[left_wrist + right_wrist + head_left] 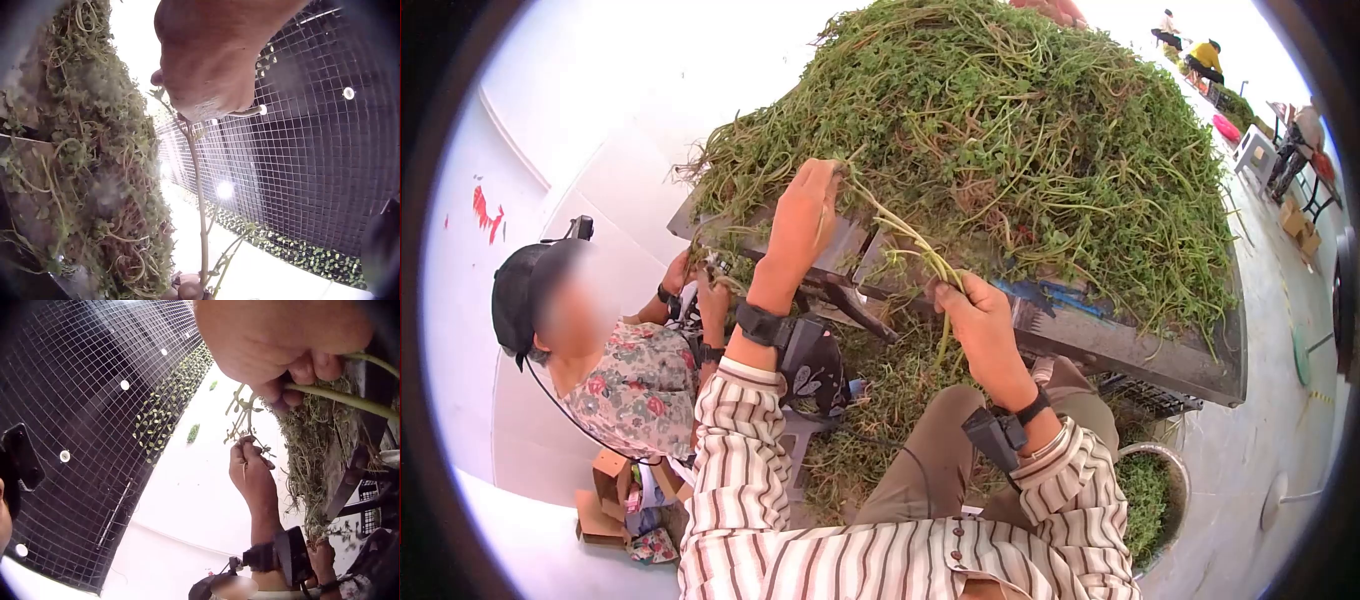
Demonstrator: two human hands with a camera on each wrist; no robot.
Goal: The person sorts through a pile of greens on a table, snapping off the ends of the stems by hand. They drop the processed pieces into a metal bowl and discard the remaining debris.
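Note:
A few long green stems stretch between the two hands, above the near edge of a table. The left hand is raised and pinches their upper end; in the left wrist view this hand has its fingers bent down over a stem. Lower and to the right, the right hand grips the stems' other end between thumb and fingers. In the right wrist view the right hand curls round a thick stem, with the left hand holding leafy tips beyond it.
A large heap of leafy stems covers the table. At the left sits another person in a floral top, hands at the table edge. More plants lie on the floor; a round tub of greens stands at right, cardboard boxes at lower left.

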